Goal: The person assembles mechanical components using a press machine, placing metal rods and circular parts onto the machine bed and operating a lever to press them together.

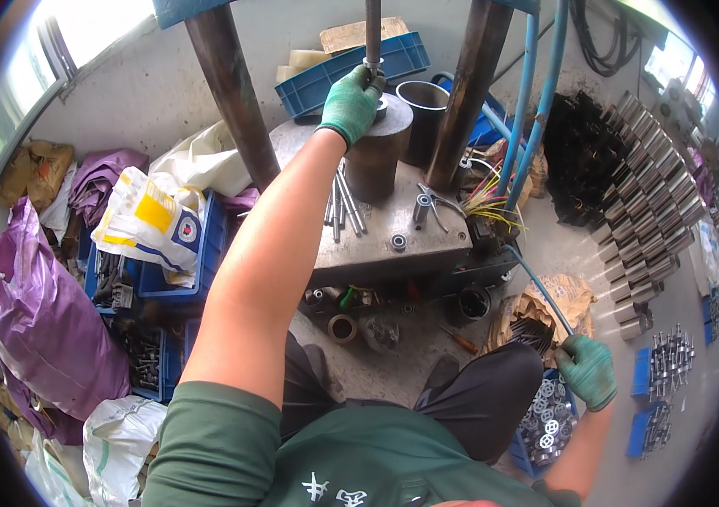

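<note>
My left hand [351,103], in a green glove, reaches up to the press. Its fingers are closed around a small metal part beneath the vertical ram [373,32], and they hide most of that part. Below the hand stands a thick steel cylinder [374,165], with a dark ring [381,107] on its top beside my fingers. Off to the right, my gloved right hand [586,372] is wrapped round the end of a long thin lever [539,286]. On the press table [393,262] lie several thin metal rods [344,203], a small ring [398,242], pliers [434,203] and a short metal sleeve [421,211].
Steel columns [233,93] flank the work. A dark round container [424,106] and a blue crate [355,72] stand behind. Sacks [38,304] and blue bins fill the left. Stacked metal cylinders [655,186] and a bin of flat metal parts [545,418] are at the right.
</note>
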The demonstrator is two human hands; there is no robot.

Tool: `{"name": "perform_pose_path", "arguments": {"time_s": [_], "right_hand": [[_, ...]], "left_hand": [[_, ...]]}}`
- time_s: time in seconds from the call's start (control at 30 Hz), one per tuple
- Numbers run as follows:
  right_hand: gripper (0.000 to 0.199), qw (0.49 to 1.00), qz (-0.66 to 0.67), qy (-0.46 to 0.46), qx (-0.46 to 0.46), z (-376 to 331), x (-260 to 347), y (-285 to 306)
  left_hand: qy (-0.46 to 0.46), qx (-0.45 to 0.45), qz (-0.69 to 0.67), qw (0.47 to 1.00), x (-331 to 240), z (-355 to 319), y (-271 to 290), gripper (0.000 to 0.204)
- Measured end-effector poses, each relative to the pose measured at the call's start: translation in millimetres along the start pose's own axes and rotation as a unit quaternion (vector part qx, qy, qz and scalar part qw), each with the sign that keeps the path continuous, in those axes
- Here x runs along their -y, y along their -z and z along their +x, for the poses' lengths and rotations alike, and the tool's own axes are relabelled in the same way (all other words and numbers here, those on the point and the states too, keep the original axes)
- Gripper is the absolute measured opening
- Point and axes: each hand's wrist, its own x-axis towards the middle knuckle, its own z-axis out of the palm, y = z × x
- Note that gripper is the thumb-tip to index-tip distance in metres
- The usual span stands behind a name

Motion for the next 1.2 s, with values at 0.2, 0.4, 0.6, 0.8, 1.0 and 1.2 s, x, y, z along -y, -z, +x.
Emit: {"name": "perform_pose_path", "arguments": {"time_s": [0.2, 0.4, 0.6, 0.8, 1.0, 1.2], "right_hand": [[0.018, 0.999, 0.035, -0.001, 0.016, 5, -5, 7], [0.019, 0.997, 0.028, 0.055, 0.045, 2, -12, 3], [0.013, 0.998, 0.021, 0.02, 0.047, 2, -9, 2], [0.012, 0.998, 0.02, 0.033, 0.053, 2, -10, 2], [0.016, 0.998, 0.021, 0.027, 0.052, 11, -12, 9], [0.023, 0.992, 0.018, 0.066, 0.104, 9, -13, 13]], "left_hand": [[0.003, 0.002, -0.009, 1.0, 0, 0, 1, 0.018], [0.013, 0.008, -0.067, 0.998, 4, 2, 3, 0.024], [0.019, 0.038, -0.112, 0.993, 5, 5, 13, 0.035], [0.023, 0.052, -0.147, 0.988, 10, 6, 15, 0.041], [0.012, 0.054, -0.108, 0.993, 10, 8, 15, 0.042], [0.021, 0.053, -0.112, 0.992, 12, 8, 15, 0.042]]}}
